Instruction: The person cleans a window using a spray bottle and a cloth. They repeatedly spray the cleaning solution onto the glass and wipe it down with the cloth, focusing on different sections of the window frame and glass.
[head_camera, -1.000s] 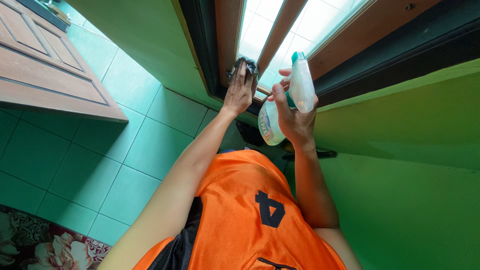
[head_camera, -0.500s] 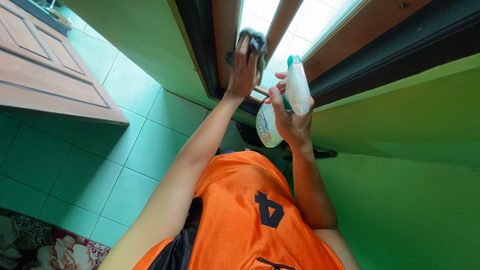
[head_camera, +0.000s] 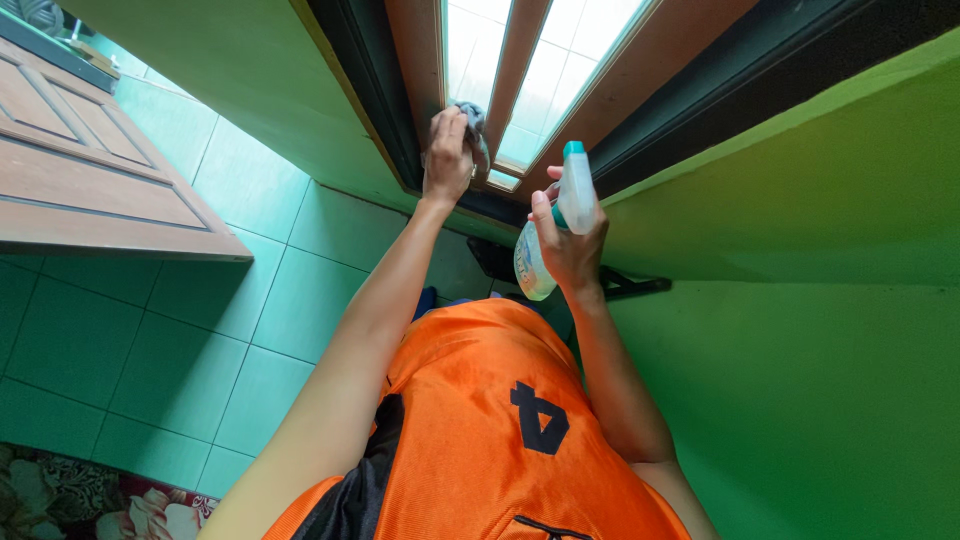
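Since half a second ago our left hand (head_camera: 447, 158) has slid down the pane toward the bottom of the window, and the whole window has shifted left in our view. That hand is closed around a crumpled grey cleaning cloth (head_camera: 476, 128), pressing it against the left frosted glass pane (head_camera: 470, 50) just above the lower wooden rail; the fingers curl over the cloth, so only its upper edge shows. Our right hand (head_camera: 570, 240) grips a clear plastic spray bottle with a teal trigger cap (head_camera: 572, 190), held just beside the cloth hand and slightly lower, nozzle up toward the glass; one finger seems to rest on the trigger, though we cannot be sure from this angle. Between the two panes runs a brown wooden mullion (head_camera: 512, 60), and a dark frame (head_camera: 365, 90) borders the window against the green painted wall (head_camera: 800, 380). Below us hangs our orange jersey (head_camera: 480, 420). Off to the left lie pale green floor tiles (head_camera: 150, 340), a brown panelled wooden door (head_camera: 90, 170), and a corner of a floral rug (head_camera: 90, 505).
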